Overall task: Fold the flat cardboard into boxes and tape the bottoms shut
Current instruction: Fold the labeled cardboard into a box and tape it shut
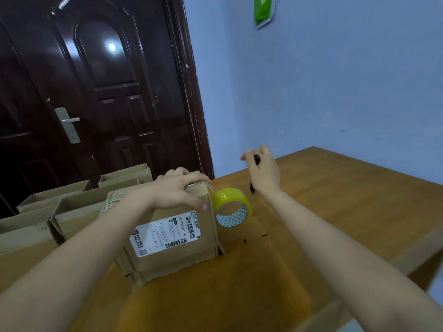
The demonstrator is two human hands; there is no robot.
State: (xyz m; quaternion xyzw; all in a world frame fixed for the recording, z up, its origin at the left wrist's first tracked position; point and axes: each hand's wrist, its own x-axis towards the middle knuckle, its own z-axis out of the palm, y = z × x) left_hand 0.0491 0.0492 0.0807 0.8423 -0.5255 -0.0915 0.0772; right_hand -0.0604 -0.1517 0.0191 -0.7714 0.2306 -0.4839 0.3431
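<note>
Left hand (178, 192) presses upturned box (167, 236), label toward viewer; right grip (261, 171) clasps dark tool (257, 159).

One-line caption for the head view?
Left hand presses on the box beside the tape roll; right hand grips a dark tool above the table.
</note>
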